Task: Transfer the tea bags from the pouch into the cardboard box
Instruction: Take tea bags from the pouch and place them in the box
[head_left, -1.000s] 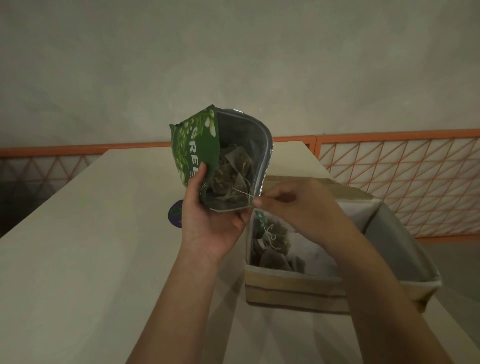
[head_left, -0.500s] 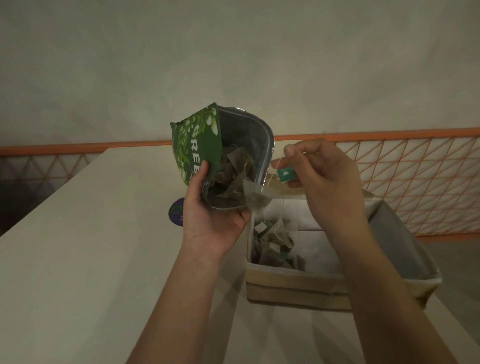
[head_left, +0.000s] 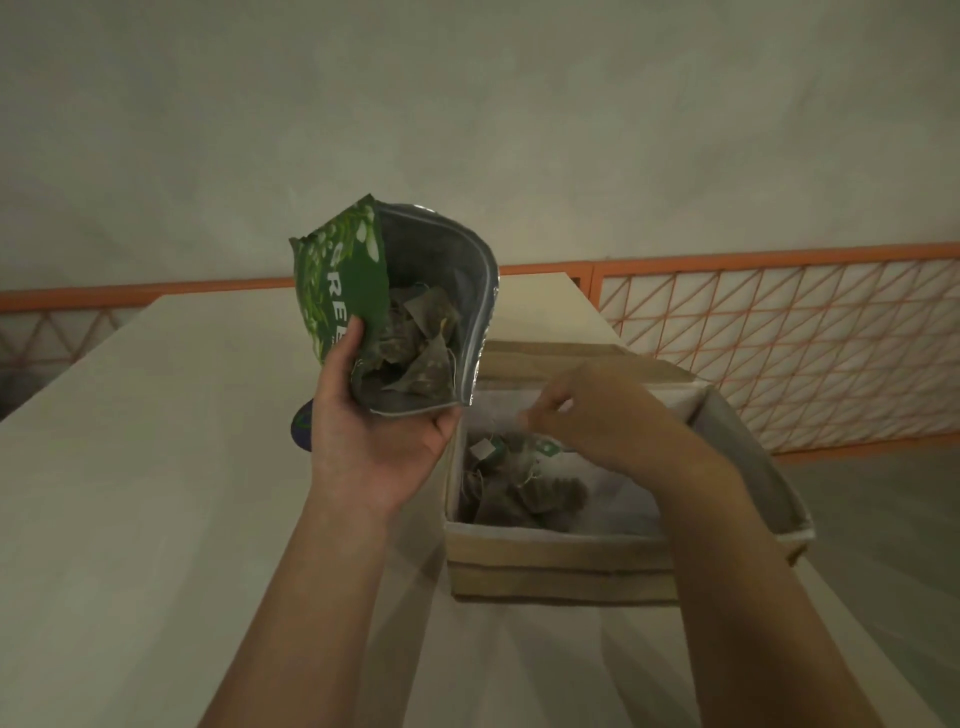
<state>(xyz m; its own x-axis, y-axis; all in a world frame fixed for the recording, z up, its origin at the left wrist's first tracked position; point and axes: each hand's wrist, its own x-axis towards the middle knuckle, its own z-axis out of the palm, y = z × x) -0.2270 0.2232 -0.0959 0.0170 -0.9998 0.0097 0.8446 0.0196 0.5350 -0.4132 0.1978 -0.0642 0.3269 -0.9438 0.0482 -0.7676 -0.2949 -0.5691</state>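
pouch (head_left: 353, 296) in left grip (head_left: 374, 441); right grip (head_left: 597, 410) unclear over cardboard box (head_left: 561, 566); orange fence (head_left: 779, 343) behind

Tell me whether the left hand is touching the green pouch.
Touching. The head view shows the left hand gripping the green pouch from below, thumb pressed on its printed front and fingers curled under its bottom edge.

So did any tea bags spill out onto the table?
No spill shows. The tea bags lie inside the cardboard box, and the rest sit in the open pouch that the left hand holds. The table shows no loose bags.
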